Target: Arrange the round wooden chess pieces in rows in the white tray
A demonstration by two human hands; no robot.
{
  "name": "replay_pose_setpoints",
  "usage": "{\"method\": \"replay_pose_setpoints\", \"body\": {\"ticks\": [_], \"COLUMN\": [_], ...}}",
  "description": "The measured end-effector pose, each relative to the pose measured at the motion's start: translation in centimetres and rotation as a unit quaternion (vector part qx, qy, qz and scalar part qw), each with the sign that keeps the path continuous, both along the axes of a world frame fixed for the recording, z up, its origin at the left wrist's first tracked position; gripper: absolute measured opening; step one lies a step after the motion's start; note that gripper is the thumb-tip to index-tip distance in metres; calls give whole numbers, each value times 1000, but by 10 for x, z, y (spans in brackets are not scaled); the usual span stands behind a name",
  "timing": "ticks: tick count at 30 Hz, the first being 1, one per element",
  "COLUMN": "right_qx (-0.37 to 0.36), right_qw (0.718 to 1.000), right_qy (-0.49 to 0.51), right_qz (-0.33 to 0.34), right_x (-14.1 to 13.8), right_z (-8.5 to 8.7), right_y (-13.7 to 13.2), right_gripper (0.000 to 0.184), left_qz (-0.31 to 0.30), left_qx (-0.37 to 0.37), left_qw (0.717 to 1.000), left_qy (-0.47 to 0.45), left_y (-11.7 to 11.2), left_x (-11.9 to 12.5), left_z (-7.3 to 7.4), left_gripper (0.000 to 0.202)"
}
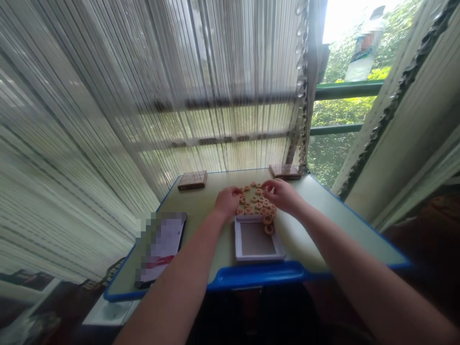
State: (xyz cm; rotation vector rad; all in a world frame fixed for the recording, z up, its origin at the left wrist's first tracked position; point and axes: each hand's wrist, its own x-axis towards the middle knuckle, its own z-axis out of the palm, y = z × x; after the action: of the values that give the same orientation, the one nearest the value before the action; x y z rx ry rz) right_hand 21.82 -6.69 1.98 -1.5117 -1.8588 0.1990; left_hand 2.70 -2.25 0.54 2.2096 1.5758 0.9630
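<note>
Round wooden Chinese chess pieces lie in a loose cluster on the table, some overlapping, with dark or red markings. My left hand is at the cluster's left side, its fingers curled together; whatever is between the fingertips is too small to make out. On the other side, my right hand hovers over the pieces with thumb and fingers bent but apart. Nearer to me stands a shallow white open box with a greyish-brown bottom. A few pieces are at its far right corner.
The pale table has a blue edge and a blue tray-like ledge in front. A tablet lies at left. Two flat brown packs are at the far corners. Striped curtains hang behind; a bottle stands by the window.
</note>
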Motion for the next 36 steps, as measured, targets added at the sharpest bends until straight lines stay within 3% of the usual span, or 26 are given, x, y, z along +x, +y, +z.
{"method": "replay_pose_setpoints", "body": {"ticks": [3, 6, 9, 15, 26, 32, 36], "right_qx": [42, 43, 10, -1, -32, -22, -62], "right_qw": [999, 997, 994, 989, 989, 992, 983], "right_qy": [7, -35, -61, -128, -144, -118, -146], "right_qz": [12, 60, 86, 74, 27, -33, -89], "right_x": [0, 4, 8, 6, 13, 21, 24], "right_z": [-6, -20, -30, -30, -26, -24, -27], "right_y": [24, 36, 37, 35, 31, 32, 35], "right_gripper": [22, 22, 23, 22, 23, 28, 32], "left_qz": [3, 18, 31, -34, -97, -83, -32], "left_qx": [-35, 24, 92, 97, 110, 71, 42], "left_qw": [999, 998, 993, 984, 972, 977, 991], "left_qy": [36, 50, 62, 143, 185, 182, 122], "left_y": [19, 30, 29, 23, 9, 8, 8], "left_x": [0, -2, -3, -3, 6, 6, 9], "left_z": [6, 7, 2, -6, -1, -2, -2], "left_gripper": [25, 23, 22, 21, 24, 34, 36]}}
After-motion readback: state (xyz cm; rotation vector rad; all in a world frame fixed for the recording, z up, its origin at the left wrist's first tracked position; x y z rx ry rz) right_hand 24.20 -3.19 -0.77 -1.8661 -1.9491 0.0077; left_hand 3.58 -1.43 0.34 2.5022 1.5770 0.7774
